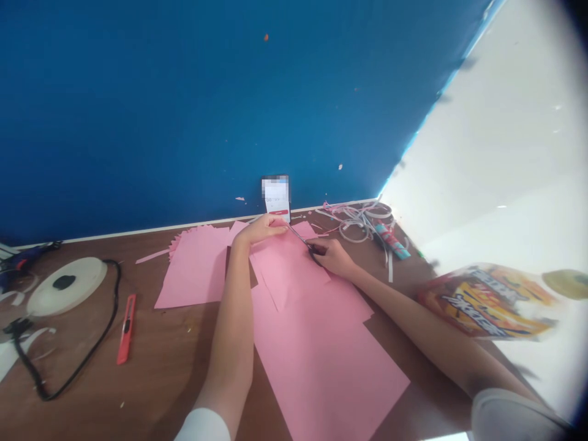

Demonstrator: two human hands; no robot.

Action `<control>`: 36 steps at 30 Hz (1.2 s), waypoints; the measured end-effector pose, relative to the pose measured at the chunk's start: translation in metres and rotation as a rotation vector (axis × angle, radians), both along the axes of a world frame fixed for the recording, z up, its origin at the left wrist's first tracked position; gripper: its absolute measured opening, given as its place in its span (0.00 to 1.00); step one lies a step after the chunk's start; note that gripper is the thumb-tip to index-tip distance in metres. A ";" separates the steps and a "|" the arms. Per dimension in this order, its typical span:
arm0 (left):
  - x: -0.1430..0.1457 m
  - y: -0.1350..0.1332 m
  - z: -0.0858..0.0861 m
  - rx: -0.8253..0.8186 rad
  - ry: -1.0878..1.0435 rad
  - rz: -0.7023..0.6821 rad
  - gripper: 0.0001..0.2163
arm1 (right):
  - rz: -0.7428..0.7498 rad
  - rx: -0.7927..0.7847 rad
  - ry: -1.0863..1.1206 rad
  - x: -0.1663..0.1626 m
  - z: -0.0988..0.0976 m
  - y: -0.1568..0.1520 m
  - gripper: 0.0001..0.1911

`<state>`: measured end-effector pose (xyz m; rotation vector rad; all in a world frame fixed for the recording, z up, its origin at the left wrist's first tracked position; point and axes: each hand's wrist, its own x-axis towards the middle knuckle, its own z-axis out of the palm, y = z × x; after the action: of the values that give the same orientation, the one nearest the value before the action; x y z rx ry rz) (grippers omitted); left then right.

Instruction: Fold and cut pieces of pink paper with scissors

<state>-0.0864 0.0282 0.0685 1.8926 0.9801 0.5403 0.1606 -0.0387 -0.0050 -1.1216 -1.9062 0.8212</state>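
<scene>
My right hand (334, 256) is closed around the dark handles of a pair of scissors (301, 239), whose blades point up and left toward the far edge of a pink paper sheet (294, 260). Beside the blade tips, my left hand (264, 230) pinches that sheet at its top edge between thumb and fingers. Underneath lie larger overlapping pink sheets (321, 361) that stretch toward me. To the left of my left forearm rests another stack of pink paper (195, 269) with a jagged, fringed upper-left edge.
A phone (277, 202) leans upright against the blue wall. Left on the brown table are a red box cutter (126, 331), a round white object (68, 285) and a black cable (108, 327). Tangled ribbons (358, 220), a red-and-teal wrapper (392, 241) and a colourful packet (491, 300) lie right.
</scene>
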 end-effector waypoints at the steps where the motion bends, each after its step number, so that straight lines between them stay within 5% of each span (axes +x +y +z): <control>1: 0.000 0.001 -0.001 0.003 -0.005 -0.001 0.16 | -0.002 0.004 -0.001 0.000 0.000 0.000 0.17; 36: -0.002 -0.002 0.000 -0.078 -0.098 0.066 0.17 | -0.050 0.024 -0.062 -0.004 0.008 -0.007 0.14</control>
<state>-0.0879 0.0265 0.0688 1.7537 0.9880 0.6184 0.1566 -0.0460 0.0034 -1.1878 -1.9262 0.7423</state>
